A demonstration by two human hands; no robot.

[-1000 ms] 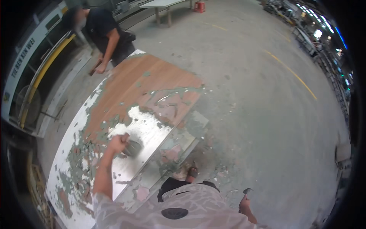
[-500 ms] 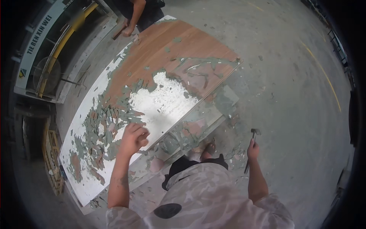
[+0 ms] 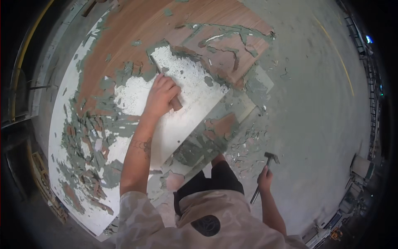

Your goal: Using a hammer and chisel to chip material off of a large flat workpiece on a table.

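Note:
My left hand is closed round the brown handle of a chisel. The narrow dark blade slants up and left over the board, its tip by the ragged edge of the grey-green layer. At my right side, away from the board, my right hand grips a hammer by its shaft, head upward. The board's upper part keeps a brown wood-grain sheet. Bare white surface shows round my left hand, and grey-green flakes lie heaped to its left.
Broken sheet pieces and debris lie along the board's near right edge. A pink piece is close to my legs. A wooden pallet stands at the left, and machinery at the far right. A yellow line crosses the concrete floor.
My left hand has moved forward and right across the white area, and the chisel now shows in it. The view has shifted; the other person has mostly left it. My right hand still holds the hammer low.

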